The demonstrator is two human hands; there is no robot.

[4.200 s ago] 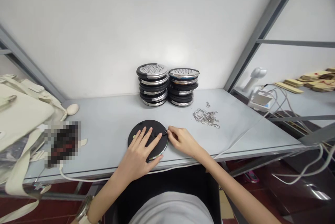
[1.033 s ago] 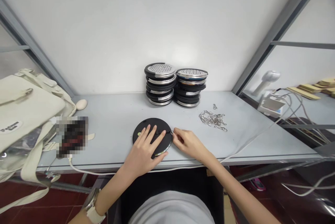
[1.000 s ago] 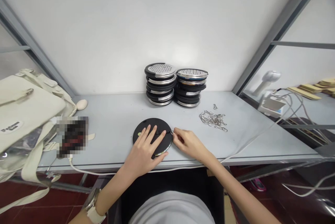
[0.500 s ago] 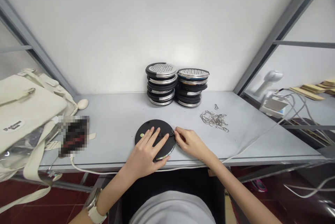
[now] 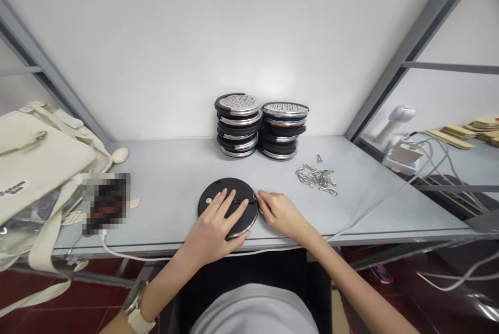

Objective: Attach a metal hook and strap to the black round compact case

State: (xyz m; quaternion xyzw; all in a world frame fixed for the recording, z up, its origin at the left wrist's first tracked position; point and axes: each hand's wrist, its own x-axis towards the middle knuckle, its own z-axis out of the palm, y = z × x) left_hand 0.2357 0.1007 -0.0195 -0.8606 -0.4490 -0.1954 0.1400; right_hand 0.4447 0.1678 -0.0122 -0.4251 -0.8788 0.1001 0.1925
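A round black disc (image 5: 218, 188) lies flat near the table's front edge. My left hand (image 5: 216, 227) rests on it with the fingers spread. At the disc's right edge, my right hand (image 5: 278, 213) pinches a small metal clip (image 5: 255, 196) between thumb and fingers; the clip is partly hidden. Several loose metal clips (image 5: 316, 178) lie in a pile to the right. Behind the disc stand two stacks of round discs, a left stack (image 5: 239, 126) and a right stack (image 5: 284, 131), with perforated metal faces on top and black rims.
A cream bag (image 5: 42, 157) and a blurred-out dark object (image 5: 107, 204) sit at the left, near a white egg-shaped item (image 5: 120, 155). A white cable (image 5: 136, 258) runs along the table's front edge. Grey frame bars rise on both sides.
The whole view has shifted slightly, moving everything a little to the left. Both hands keep nearly the same places at the disc.
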